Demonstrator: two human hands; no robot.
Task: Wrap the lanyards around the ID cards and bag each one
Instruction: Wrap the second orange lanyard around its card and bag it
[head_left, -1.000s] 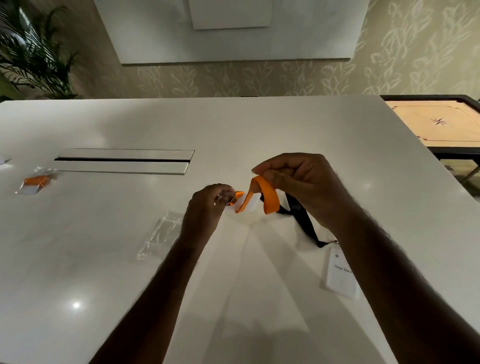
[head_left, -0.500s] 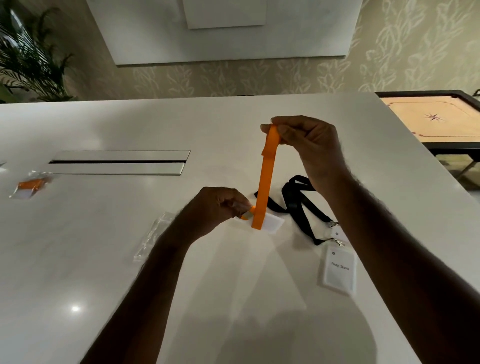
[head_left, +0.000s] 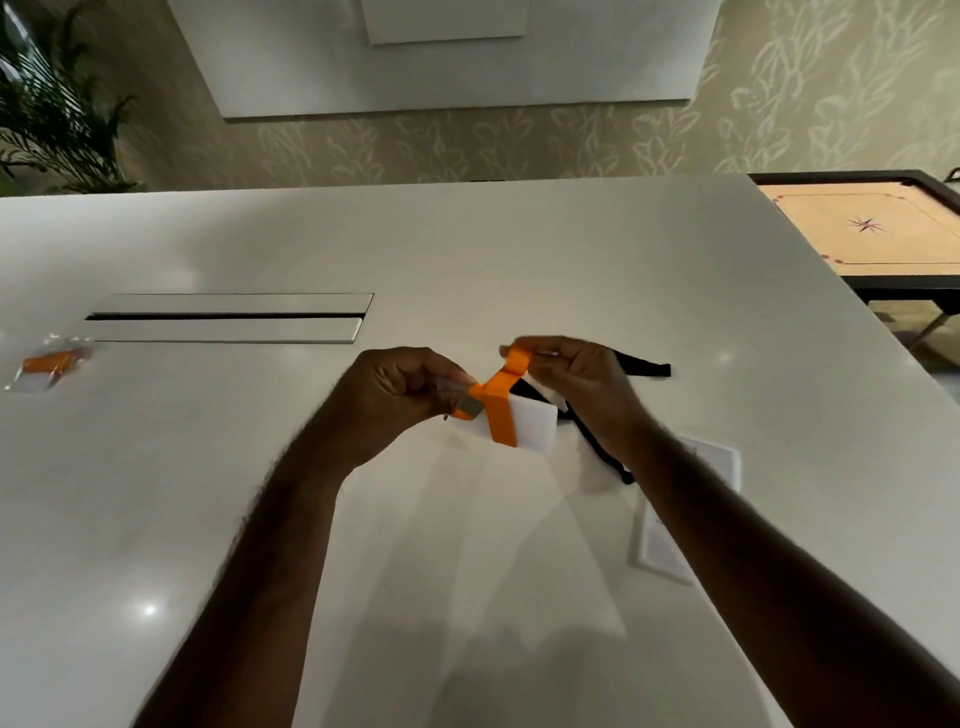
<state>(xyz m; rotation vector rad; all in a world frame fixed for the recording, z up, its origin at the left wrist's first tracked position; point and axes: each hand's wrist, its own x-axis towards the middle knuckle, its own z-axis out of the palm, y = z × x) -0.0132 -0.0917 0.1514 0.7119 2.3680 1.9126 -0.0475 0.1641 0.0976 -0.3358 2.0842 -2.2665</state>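
My left hand (head_left: 400, 400) pinches the left end of a white ID card (head_left: 535, 421), held a little above the white table (head_left: 467, 249). An orange lanyard (head_left: 498, 402) crosses over the card in a band. My right hand (head_left: 576, 384) grips the strap's free end just above the card. A black lanyard (head_left: 644, 369) lies on the table behind my right hand, and its white ID card (head_left: 670, 530) shows partly under my right forearm. At the far left lies a clear bag (head_left: 49, 364) with an orange-wrapped card inside.
A metal cable hatch (head_left: 228, 317) is set into the table at the back left. A carrom board (head_left: 872, 234) stands off the table's right edge. A potted plant (head_left: 52, 104) stands in the far left corner.
My right hand has come down from its raised position, bringing the orange strap over the card. The empty clear bag seen by my left forearm is now hidden.
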